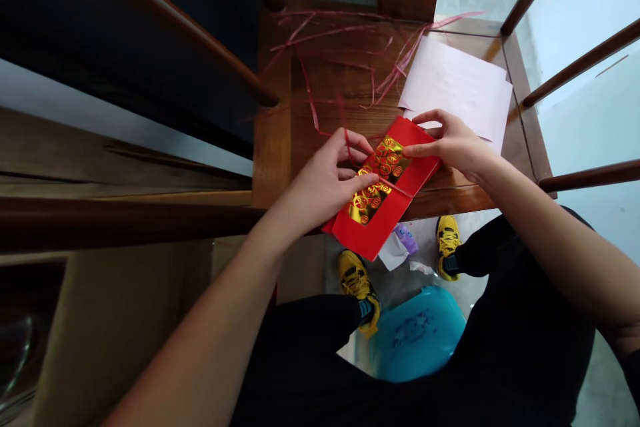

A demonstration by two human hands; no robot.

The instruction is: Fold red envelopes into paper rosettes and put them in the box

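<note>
A stack of red envelopes [363, 240] with gold printed fronts is held tilted above the front edge of a wooden seat. My left hand [333, 177] grips the stack's left side, thumb pressing on the top face. A thin pink string [397, 187] crosses the middle of the stack, and a strand of it loops about my left fingers. My right hand [447, 143] pinches the upper right end, its thumb or finger lying over the gold panel. What lies beneath the stack is hidden.
White paper sheets [455, 83] lie on the wooden seat [330, 80] at the right. Loose pink strands [400, 70] are strewn across its back. Dark wooden rods [575, 67] rise at both sides. Below are yellow shoes [355, 280], a blue plastic stool [420, 333] and crumpled wrappers [400, 247].
</note>
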